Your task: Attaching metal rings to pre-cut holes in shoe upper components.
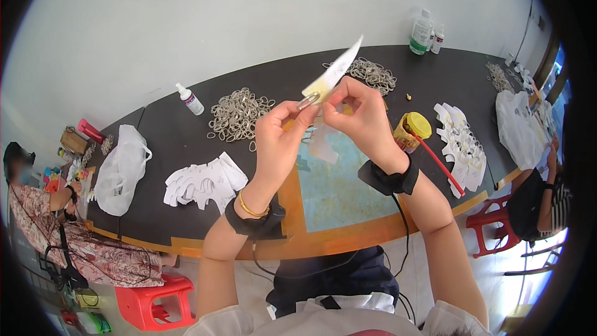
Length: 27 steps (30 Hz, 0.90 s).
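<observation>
Above the table's middle, both my hands are closed in pinches at the lower end of a white paper cutout with a yellowish patch. An oval metal ring sits at that end, between the fingertips of my left hand. My right hand grips the paper's edge beside it; its fingertips partly hide the join. Below the hands lies a pale blue work sheet bordered with brown tape. Loose metal rings form a pile on the left, and a second pile of rings lies behind my right hand.
Flat white cutouts lie left, and cutouts with rings lie right. A yellow-lidded jar and red stick stand near my right wrist. A small bottle and plastic bags flank the work area. Other people sit at both sides.
</observation>
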Available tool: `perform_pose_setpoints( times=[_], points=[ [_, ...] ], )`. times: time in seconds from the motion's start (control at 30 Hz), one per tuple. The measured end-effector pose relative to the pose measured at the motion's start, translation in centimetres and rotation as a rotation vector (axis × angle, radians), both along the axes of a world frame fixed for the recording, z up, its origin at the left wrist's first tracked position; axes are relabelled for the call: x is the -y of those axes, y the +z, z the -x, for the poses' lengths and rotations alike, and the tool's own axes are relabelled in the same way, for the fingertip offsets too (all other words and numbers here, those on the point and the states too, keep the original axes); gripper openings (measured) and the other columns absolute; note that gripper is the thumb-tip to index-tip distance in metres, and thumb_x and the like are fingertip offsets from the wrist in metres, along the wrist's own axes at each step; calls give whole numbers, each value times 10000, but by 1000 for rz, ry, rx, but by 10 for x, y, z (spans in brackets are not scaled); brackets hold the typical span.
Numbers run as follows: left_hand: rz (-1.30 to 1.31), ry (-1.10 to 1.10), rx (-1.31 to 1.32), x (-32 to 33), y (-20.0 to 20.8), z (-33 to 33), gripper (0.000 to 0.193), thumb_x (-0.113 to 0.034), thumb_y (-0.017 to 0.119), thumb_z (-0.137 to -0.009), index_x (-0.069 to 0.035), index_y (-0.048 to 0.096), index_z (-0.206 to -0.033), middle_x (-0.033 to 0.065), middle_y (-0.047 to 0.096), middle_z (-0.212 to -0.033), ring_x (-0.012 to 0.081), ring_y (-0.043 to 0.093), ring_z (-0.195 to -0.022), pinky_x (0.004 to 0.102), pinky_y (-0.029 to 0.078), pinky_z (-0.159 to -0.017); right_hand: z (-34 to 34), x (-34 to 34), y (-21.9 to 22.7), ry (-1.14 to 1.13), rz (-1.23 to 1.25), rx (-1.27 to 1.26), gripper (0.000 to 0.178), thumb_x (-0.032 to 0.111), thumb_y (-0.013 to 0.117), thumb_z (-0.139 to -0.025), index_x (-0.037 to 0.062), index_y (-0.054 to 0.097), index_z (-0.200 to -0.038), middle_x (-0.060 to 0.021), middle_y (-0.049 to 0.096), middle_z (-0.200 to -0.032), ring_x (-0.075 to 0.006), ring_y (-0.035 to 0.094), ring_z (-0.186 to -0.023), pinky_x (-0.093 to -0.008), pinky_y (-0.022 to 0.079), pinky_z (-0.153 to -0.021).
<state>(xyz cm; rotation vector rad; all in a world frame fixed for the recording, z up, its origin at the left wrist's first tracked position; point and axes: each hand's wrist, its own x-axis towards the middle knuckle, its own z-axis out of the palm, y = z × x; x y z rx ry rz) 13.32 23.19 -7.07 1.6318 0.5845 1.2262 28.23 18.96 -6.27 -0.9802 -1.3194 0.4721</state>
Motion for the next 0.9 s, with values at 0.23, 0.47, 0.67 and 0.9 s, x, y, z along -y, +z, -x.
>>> perform_pose_setpoints(
  times=[0.23,0.47,0.67,0.9],
  points=[
    [131,-95,-52,-6,-1,5,178,-145,661,-840,21,636,-897,25,642,-798,56,570,-733,199,451,-649,-3,0,2,1,12,60,189,27,638,-740,20,480,-842,16,492,-722,-49,475,-682,-208,408,-616],
    [158,-231,-90,-7,6,13,226,-135,655,-843,8,605,-1011,50,635,-957,90,585,-852,240,462,-789,-10,2,10,201,228,-72,231,33,621,-765,54,435,-901,40,469,-766,-32,464,-717,-193,407,-644],
    [154,-149,-102,-4,8,9,119,-108,640,-836,-4,585,-856,30,632,-832,74,575,-781,223,461,-716,-4,6,9,154,214,11,248,53,637,-741,38,415,-851,5,506,-763,-55,492,-706,-229,431,-626],
    [354,-384,124,-12,2,11,90,-122,597,-859,-57,568,-803,6,602,-801,73,526,-741,230,424,-709,-9,-1,7,399,335,-148,223,65,628,-775,67,415,-842,25,476,-773,-34,478,-736,-202,413,-679]
  ],
)
